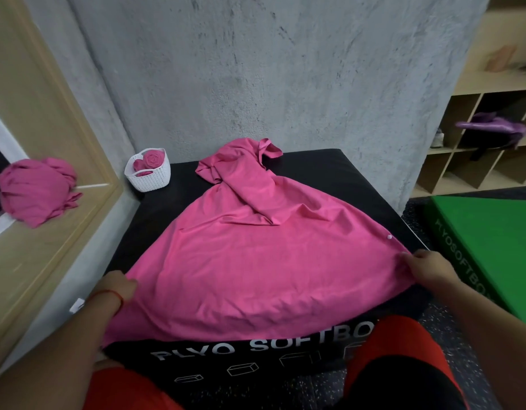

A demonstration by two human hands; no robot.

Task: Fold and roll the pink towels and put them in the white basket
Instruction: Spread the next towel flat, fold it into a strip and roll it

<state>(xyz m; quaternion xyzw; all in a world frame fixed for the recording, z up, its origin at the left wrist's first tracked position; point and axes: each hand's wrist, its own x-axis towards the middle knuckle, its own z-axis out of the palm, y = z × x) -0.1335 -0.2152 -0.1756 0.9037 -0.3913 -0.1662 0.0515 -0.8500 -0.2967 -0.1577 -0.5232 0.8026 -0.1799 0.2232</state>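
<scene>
Both forearms reach forward from the bottom corners of the view, spread wide apart. The left hand [119,287] lies knuckles up at the left near edge of the pink towel [255,261], its fingers curled into the cloth and gripping it; the fingertips are hidden by the hand itself. A red string [111,294] circles that wrist. The right hand [427,267] is turned inward at the towel's right edge, pinching the hem between thumb and fingers, and the cloth looks stretched between the two hands.

The towel lies spread over the top of a black box [329,164], wide near the person and narrowing towards the wall, with its near edge hanging over the front of the box. At the far end it runs into a crumpled heap [235,164]; whether that heap is the same towel or another cannot be told. A small white dot [389,237] sits near the right edge.

The white basket [155,179] stands on the far left corner of the box, with rolled towels [152,159] in it. A mirror [34,187] on the left shows a blurred pink bundle. To the right, a green box [492,232] is cut off by the picture's edge, and a smeared purple thing [492,127] sits in the shelves [477,161]
</scene>
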